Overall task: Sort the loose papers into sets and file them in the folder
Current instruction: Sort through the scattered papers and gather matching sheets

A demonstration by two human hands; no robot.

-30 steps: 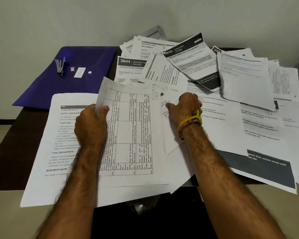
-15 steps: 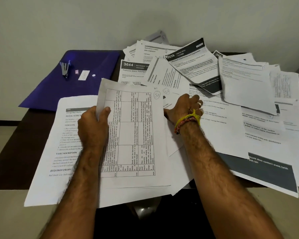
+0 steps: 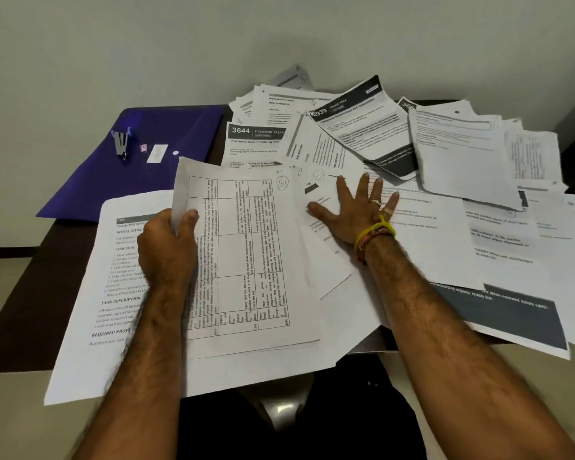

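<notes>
Over papers [image 3: 428, 234], right hand [image 3: 355, 212] flat, fingers splayed.

Table: a dark tabletop [image 3: 30, 293] is seen, set against a pale wall.
Left side: a purple folder [image 3: 166, 134] is laid flat.
Centre and right: loose printed papers [image 3: 461, 151] are spread in overlapping heaps.

Both bare forearms reach forward over the table's near edge. The left hand [image 3: 168, 247] is curled, thumb pinching. The right hand [image 3: 354, 212] lies flat, fingers spread, threads around its wrist.
</notes>
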